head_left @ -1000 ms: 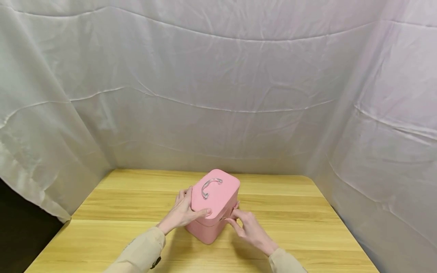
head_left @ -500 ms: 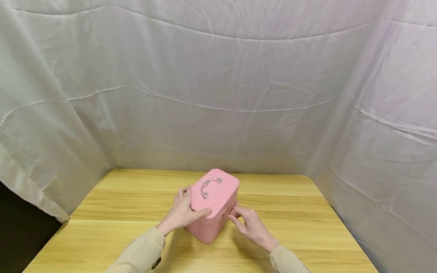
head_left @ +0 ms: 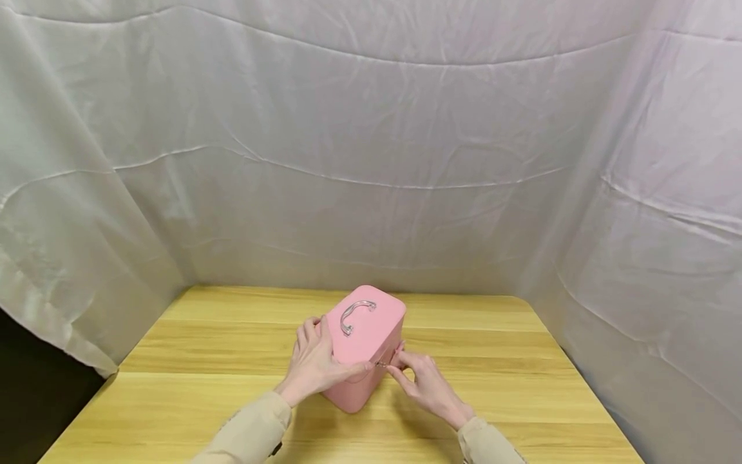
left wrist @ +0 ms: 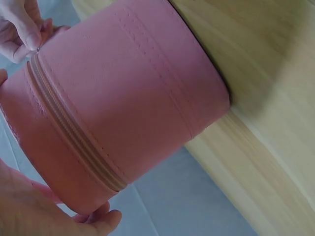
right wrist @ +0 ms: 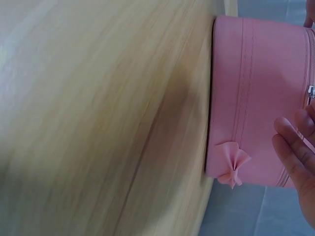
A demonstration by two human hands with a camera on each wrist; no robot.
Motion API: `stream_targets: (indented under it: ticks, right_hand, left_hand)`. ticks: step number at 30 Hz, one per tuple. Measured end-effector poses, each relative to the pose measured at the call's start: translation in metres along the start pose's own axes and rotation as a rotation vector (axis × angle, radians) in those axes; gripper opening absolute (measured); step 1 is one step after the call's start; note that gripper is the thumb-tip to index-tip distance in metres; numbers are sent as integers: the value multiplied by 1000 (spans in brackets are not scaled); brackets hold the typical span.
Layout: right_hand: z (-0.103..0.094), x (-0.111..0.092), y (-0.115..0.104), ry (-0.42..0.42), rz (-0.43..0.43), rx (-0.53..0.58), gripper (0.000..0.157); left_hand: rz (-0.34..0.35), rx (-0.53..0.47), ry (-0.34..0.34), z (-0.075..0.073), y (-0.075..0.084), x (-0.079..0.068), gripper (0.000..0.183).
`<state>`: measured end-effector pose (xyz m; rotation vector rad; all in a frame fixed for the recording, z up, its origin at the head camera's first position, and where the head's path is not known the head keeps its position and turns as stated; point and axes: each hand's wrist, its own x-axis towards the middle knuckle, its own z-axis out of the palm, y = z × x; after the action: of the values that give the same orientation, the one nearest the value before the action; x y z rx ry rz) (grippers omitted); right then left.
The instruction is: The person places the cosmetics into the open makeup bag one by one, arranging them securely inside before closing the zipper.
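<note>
A pink zip-up cosmetic case [head_left: 371, 322] stands on the table, its lid down and a silver handle [head_left: 348, 319] on top. My left hand [head_left: 315, 364] grips the lid from the left, with its thumb reaching across the near corner towards the zip. At the right side, my right hand [head_left: 426, 386] pinches the zipper pull, which is mostly hidden by the fingers. The right wrist view shows the metal zip slider [right wrist: 311, 91] beside those fingers. Below the lid, the zip [left wrist: 66, 120] runs round the case in the left wrist view.
A pink bow [right wrist: 233, 163] is fixed low on the case's side. The wooden table [head_left: 493, 348] reaches back to a pale grey cloth [head_left: 371, 161], which hangs behind and at both sides. A dark area [head_left: 46, 380] shows at the lower left.
My left hand has shifted, its thumb sliding rightward over the lid's near corner to the zip. The right hand has moved slightly to the right and up, still at the zipper pull.
</note>
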<state>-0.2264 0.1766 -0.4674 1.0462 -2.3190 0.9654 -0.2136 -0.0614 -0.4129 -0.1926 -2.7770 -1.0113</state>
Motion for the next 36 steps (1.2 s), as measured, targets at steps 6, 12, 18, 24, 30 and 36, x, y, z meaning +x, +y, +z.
stream_targets:
  ticks: [6, 12, 18, 24, 30, 36]
  right_hand:
    - [0, 1, -2, -4, -8, 1, 14]
    - [1, 2, -4, 3, -44, -34, 17]
    - [2, 2, -6, 11, -39, -45, 19]
    - [1, 2, -8, 9, -10, -38, 18]
    - [0, 0, -6, 25, -4, -41, 20]
    - [-4, -1, -1, 21, -16, -20, 13]
  left_hand:
    - [31, 23, 21, -3, -1, 2, 111]
    - [62, 10, 22, -6, -9, 6, 109]
    - [70, -5, 1, -10, -16, 10, 113]
    - [111, -21, -34, -15, -23, 12, 115]
    - [144, -57, -92, -24, -28, 16, 119]
    - [192, -64, -165, -31, -37, 24, 120]
